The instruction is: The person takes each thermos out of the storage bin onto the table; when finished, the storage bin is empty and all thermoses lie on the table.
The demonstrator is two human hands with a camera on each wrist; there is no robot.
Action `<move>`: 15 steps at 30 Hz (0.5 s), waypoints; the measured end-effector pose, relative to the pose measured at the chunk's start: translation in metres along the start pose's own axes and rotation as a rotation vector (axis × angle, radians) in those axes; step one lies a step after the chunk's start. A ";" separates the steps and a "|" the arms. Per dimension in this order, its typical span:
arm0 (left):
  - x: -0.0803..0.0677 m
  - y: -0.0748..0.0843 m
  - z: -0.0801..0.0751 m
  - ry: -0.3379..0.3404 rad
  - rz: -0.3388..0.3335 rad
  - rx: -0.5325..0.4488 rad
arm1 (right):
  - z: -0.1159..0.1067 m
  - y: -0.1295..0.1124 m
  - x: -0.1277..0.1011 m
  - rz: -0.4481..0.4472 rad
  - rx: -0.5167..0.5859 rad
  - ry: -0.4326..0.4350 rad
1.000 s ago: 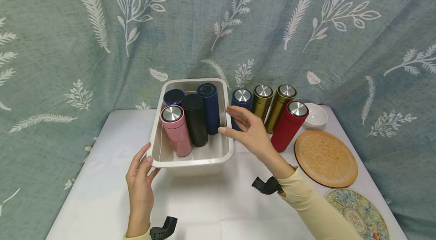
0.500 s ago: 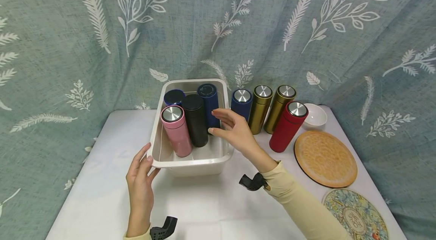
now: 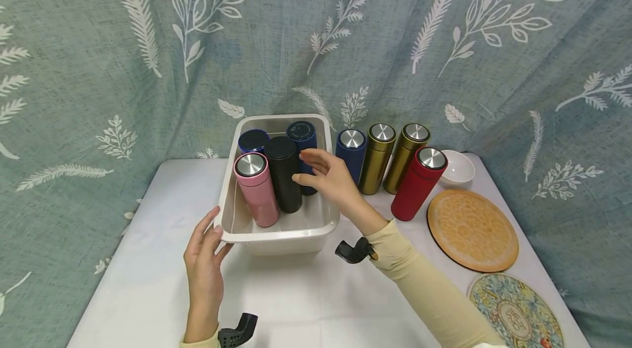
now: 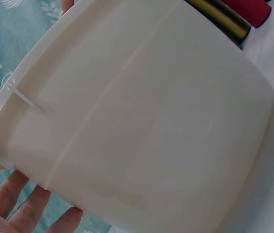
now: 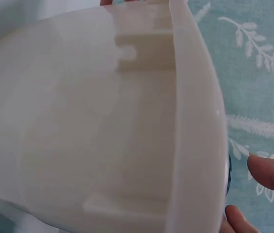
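A white plastic bin (image 3: 276,237) holds several upright flasks. In it are a pink flask (image 3: 260,195) with a silver lid, a black flask (image 3: 286,189), a dark blue flask (image 3: 301,131) at back right and a blue-rimmed one (image 3: 253,140) at back left. My left hand (image 3: 204,265) grips the bin's front left corner; the left wrist view has its fingers (image 4: 29,209) along the outer wall. Reaching over the right rim, my right hand (image 3: 332,180) has thumb and fingers spread apart, thumb tip overlapping the black flask and fingers partly covering the dark blue one. Nothing sits in its grasp.
Right of the bin stand another blue flask (image 3: 351,153), two gold flasks (image 3: 375,164) and a red flask (image 3: 416,189). Beyond them are a white bowl (image 3: 458,167), a round tan mat (image 3: 472,230) and a patterned round mat (image 3: 515,309). A green leafy cloth (image 3: 276,35) hangs behind.
My right hand has moved left from the bin's right rim to over its inside, close to the black and dark blue flasks. The left hand has kept its place on the corner.
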State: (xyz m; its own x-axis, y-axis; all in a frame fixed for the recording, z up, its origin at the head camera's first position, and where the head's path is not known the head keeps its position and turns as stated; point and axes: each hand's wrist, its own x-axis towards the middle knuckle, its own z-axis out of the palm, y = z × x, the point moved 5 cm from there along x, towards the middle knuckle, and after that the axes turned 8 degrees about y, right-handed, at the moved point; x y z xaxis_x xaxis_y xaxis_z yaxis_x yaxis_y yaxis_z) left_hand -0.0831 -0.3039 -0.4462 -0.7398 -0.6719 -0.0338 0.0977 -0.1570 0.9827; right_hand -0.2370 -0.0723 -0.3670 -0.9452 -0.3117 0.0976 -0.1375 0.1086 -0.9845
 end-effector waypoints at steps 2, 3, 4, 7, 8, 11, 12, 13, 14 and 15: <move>0.000 0.000 0.000 -0.001 0.002 -0.001 | 0.000 -0.001 0.002 0.005 0.004 0.004; 0.000 0.000 0.000 -0.001 0.002 -0.003 | 0.000 -0.001 0.004 0.007 0.006 0.006; 0.000 0.001 0.000 -0.001 0.002 -0.004 | 0.000 -0.002 0.005 0.010 0.006 0.009; -0.001 0.001 0.000 -0.001 0.001 -0.003 | 0.001 -0.003 0.009 0.019 0.002 0.018; -0.001 0.001 0.001 -0.002 0.001 -0.002 | 0.001 -0.004 0.010 0.022 0.001 0.020; -0.001 0.001 0.001 -0.003 0.002 0.005 | 0.003 -0.004 0.014 0.032 -0.006 0.018; -0.001 0.001 0.001 -0.004 0.003 0.005 | 0.004 -0.004 0.015 0.035 -0.008 0.015; 0.000 0.001 0.001 -0.004 0.003 0.007 | 0.004 -0.004 0.016 0.037 -0.009 0.014; 0.000 0.001 0.001 -0.005 0.003 0.006 | 0.005 -0.005 0.017 0.038 -0.011 0.013; 0.000 0.001 0.000 -0.005 0.003 0.006 | 0.005 -0.005 0.018 0.038 -0.011 0.014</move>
State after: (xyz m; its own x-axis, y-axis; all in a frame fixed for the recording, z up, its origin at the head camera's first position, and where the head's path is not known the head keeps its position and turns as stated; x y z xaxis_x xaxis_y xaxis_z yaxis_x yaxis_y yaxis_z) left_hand -0.0832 -0.3035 -0.4453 -0.7428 -0.6688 -0.0299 0.0963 -0.1509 0.9839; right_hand -0.2514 -0.0831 -0.3611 -0.9537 -0.2941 0.0626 -0.1051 0.1308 -0.9858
